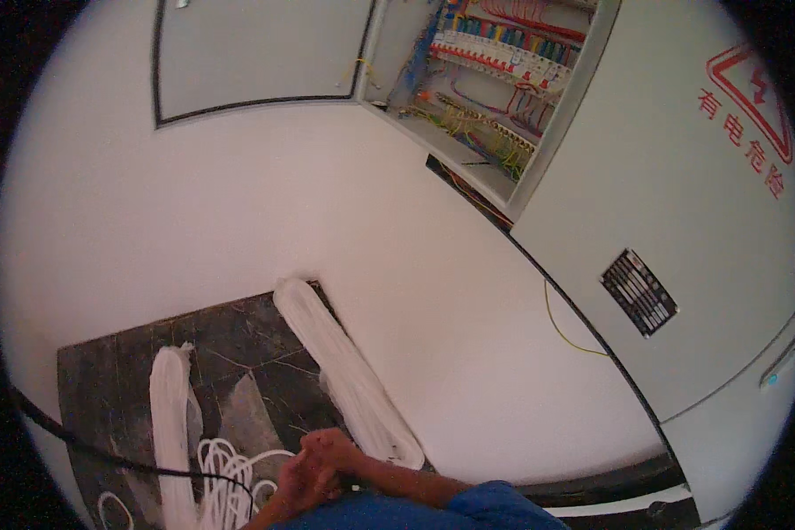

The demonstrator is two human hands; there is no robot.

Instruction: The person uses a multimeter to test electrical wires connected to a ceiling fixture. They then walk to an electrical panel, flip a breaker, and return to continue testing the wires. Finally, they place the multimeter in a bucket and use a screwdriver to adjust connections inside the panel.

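My left hand and my right hand are pressed together low in the head view, both with fingers closed. A loose white cable rises from a heap of loops and runs up to where the fingers meet. Its course inside the hands is hidden by the fingers. Beside the left hand, the loops lie on the floor next to a long wrapped white bundle. Another long white bundle lies against the wall, beyond the right hand.
An electrical cabinet stands open at the top, showing breakers and coloured wires, its door swung left. A large grey cabinet fills the right. Dark tiles cover the floor. A black cord crosses the lower left.
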